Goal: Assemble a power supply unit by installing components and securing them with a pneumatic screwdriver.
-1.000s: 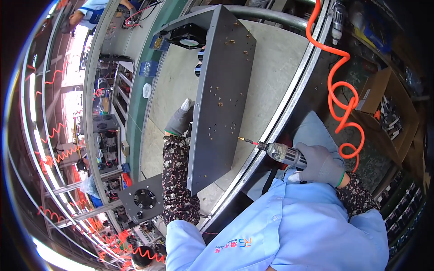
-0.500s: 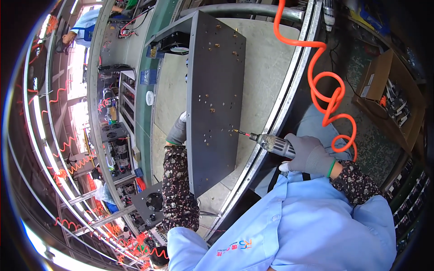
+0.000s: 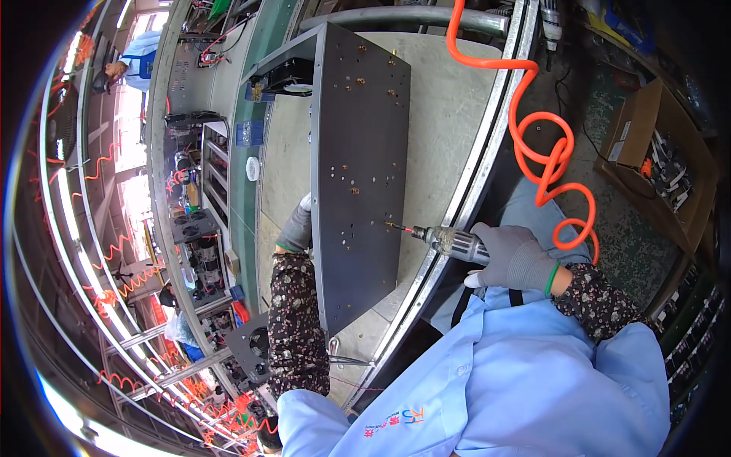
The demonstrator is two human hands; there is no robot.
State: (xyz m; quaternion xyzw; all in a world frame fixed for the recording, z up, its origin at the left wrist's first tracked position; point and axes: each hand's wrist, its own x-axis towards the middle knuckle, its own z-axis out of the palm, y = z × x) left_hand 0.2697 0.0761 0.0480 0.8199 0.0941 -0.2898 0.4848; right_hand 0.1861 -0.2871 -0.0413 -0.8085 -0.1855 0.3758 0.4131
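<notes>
A dark grey sheet-metal case (image 3: 362, 183) stands on edge in the middle, its broad face dotted with holes and several small brass fittings. My right hand (image 3: 512, 255), in a grey glove, is closed around a silver air screwdriver (image 3: 455, 244). The driver's thin bit points left, and its tip meets the panel at a small brass fitting (image 3: 389, 224). My left hand (image 3: 297, 227), also gloved, reaches behind the case's left edge. Its fingers are hidden by the panel, so its grip does not show. A black fan (image 3: 292, 77) sits inside the case's far end.
An orange coiled air hose (image 3: 525, 126) hangs right of the bench's metal rail (image 3: 487, 145). An open cardboard box (image 3: 636, 137) of small parts stands at the right. Another fan panel (image 3: 251, 346) lies at lower left. A person in blue (image 3: 141, 61) is at the far left.
The case has shifted slightly left in view, and my right hand with the air screwdriver has shifted with it. The bit tip stays at the same brass fitting area.
</notes>
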